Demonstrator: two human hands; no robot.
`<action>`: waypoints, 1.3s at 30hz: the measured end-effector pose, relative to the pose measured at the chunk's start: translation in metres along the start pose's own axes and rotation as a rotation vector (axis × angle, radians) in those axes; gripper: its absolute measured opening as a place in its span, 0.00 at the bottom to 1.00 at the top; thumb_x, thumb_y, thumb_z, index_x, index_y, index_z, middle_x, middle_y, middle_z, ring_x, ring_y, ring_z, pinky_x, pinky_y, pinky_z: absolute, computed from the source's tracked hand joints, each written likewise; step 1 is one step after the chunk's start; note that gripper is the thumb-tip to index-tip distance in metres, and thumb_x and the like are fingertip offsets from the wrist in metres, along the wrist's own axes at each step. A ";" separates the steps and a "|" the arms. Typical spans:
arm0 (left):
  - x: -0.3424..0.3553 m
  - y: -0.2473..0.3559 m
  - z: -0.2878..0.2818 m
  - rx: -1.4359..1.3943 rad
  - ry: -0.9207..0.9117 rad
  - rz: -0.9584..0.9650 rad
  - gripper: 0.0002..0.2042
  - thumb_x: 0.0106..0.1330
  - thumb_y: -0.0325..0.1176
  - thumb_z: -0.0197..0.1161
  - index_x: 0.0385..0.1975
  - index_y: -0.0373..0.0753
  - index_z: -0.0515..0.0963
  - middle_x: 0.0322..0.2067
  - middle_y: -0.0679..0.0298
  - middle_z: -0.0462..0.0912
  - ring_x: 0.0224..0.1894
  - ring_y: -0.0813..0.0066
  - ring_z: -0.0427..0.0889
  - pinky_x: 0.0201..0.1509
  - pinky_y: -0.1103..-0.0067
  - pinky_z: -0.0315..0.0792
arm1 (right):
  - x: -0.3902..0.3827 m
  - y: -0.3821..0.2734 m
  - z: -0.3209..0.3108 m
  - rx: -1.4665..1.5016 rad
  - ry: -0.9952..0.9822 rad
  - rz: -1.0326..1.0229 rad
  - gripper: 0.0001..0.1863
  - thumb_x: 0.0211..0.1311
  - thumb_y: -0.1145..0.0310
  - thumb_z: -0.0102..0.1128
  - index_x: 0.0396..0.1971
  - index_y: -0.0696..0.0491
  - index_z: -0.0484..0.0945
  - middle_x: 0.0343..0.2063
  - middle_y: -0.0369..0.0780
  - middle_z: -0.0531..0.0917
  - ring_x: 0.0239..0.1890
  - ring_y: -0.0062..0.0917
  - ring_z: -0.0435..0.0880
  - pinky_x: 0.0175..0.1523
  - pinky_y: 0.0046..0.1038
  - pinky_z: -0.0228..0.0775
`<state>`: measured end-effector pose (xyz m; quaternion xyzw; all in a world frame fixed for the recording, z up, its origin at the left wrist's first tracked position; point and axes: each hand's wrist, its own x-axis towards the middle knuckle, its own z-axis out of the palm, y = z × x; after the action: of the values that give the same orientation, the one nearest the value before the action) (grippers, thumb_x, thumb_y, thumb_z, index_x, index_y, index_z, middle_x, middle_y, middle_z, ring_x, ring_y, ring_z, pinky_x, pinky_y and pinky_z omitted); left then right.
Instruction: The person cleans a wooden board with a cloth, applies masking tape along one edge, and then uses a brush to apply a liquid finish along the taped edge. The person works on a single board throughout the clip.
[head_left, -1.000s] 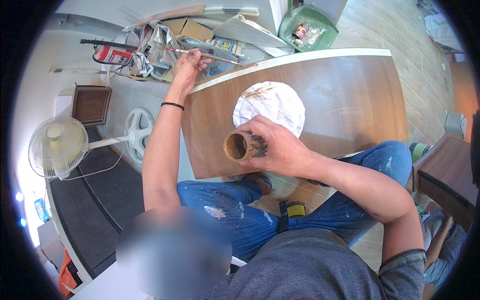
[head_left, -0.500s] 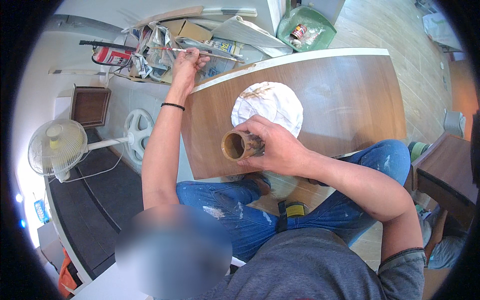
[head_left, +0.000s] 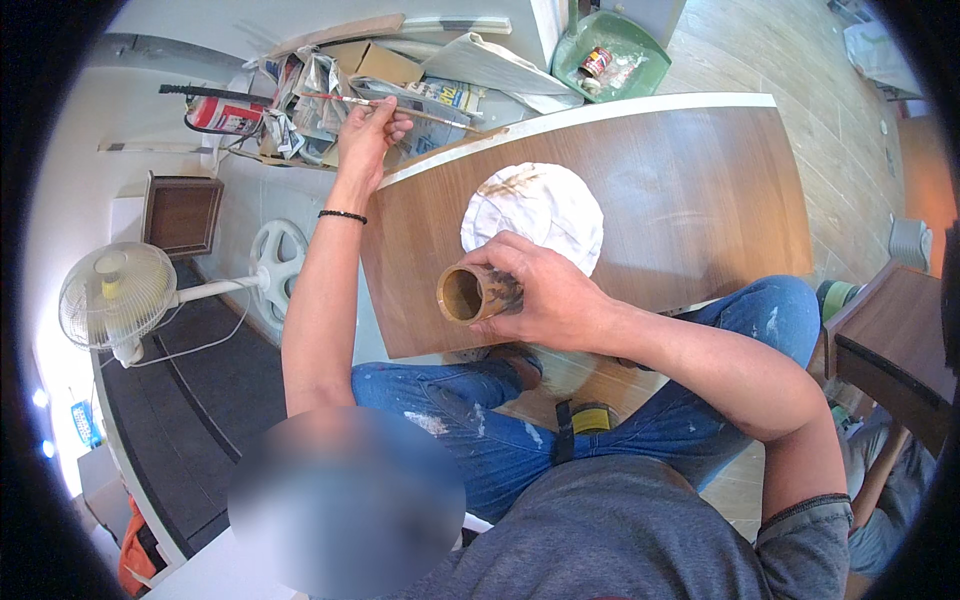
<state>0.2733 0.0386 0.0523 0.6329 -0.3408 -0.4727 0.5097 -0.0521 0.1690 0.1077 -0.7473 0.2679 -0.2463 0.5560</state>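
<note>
My left hand [head_left: 370, 135] is raised past the far left edge of the wooden board [head_left: 690, 200], fingers closed on a thin paintbrush [head_left: 345, 98] with a pale and red handle. My right hand [head_left: 540, 285] grips a brown hollow cylinder [head_left: 463, 294], possibly bamboo, with dark markings on its side and its open end facing up toward me. Just beyond that hand, on the board, lies a crumpled round white cloth [head_left: 535, 200] with brown stains.
Newspapers and cardboard [head_left: 390, 62] heap behind the board, beside a fire extinguisher [head_left: 222, 114] and a green dustpan [head_left: 610, 70]. A white fan [head_left: 110, 295] stands left, a dark wooden piece [head_left: 890, 350] right. Another person's arm [head_left: 875, 480] shows at lower right.
My right hand and the cylinder have shifted slightly left. My left hand has moved a little leftward with the brush. The other person's arm has shifted at lower right.
</note>
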 end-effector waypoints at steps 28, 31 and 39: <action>0.040 -0.025 0.005 0.182 0.140 -0.160 0.08 0.73 0.34 0.67 0.37 0.36 0.79 0.28 0.63 0.85 0.26 0.78 0.84 0.26 0.84 0.73 | -0.001 -0.006 -0.005 -0.008 0.004 -0.022 0.31 0.51 0.63 0.78 0.55 0.53 0.77 0.46 0.46 0.80 0.50 0.43 0.83 0.55 0.39 0.76; 0.045 -0.027 -0.006 0.174 0.163 -0.136 0.08 0.73 0.34 0.66 0.37 0.36 0.79 0.28 0.63 0.85 0.26 0.78 0.84 0.26 0.83 0.73 | -0.001 -0.009 -0.005 0.006 0.005 -0.032 0.31 0.51 0.63 0.78 0.55 0.54 0.77 0.46 0.46 0.79 0.50 0.43 0.83 0.55 0.39 0.76; 0.035 -0.018 0.014 0.194 0.148 -0.076 0.07 0.73 0.32 0.65 0.36 0.34 0.78 0.28 0.62 0.85 0.25 0.78 0.83 0.26 0.82 0.73 | -0.001 -0.007 -0.005 0.003 0.014 -0.033 0.31 0.51 0.63 0.78 0.55 0.54 0.77 0.46 0.46 0.79 0.51 0.43 0.82 0.56 0.39 0.76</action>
<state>0.2700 0.0063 0.0252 0.7249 -0.3221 -0.4083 0.4517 -0.0556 0.1679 0.1152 -0.7490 0.2589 -0.2613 0.5511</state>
